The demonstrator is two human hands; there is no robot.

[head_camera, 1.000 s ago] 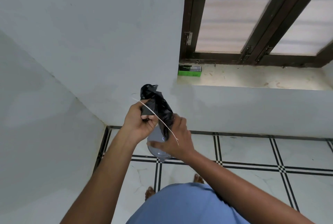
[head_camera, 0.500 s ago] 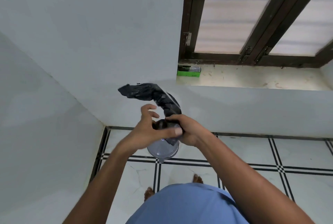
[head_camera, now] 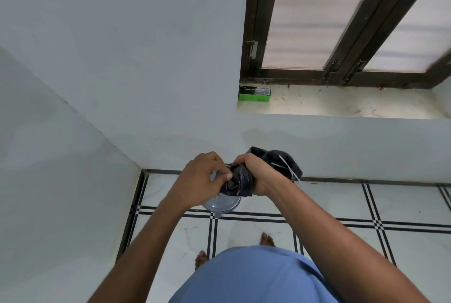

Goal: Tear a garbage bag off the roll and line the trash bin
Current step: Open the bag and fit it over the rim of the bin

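Room: white-walled corner, pale tiled floor (head_camera: 317, 207) with dark double lines, a dark-framed window (head_camera: 341, 34) up right, a green box (head_camera: 253, 94) on its sill.
Right fingers: curled tight round the black garbage bag roll (head_camera: 240, 182); the right hand (head_camera: 258, 175) clamps it from the side.
Left fingers: thumb and fingertips pinch the plastic at the near edge of the bundle; the left hand (head_camera: 202, 178) is touching the right hand's grip.
Bag: crumpled, not spread; a bunched part juts out behind the right hand (head_camera: 278, 160), with pale strands lying across it.
Bin: a small grey round trash bin (head_camera: 220, 206) stands on the floor directly under the hands, mostly hidden by them; no liner shows on its visible rim.
Person: bare toes and a blue garment at the bottom edge.
Done so far: roll in hand, apparently being worked at a seam; whether a bag is already torn free cannot be told.
Left: finishing the tear, opening the bag's mouth, lowering it into the bin, folding its edge over the rim.
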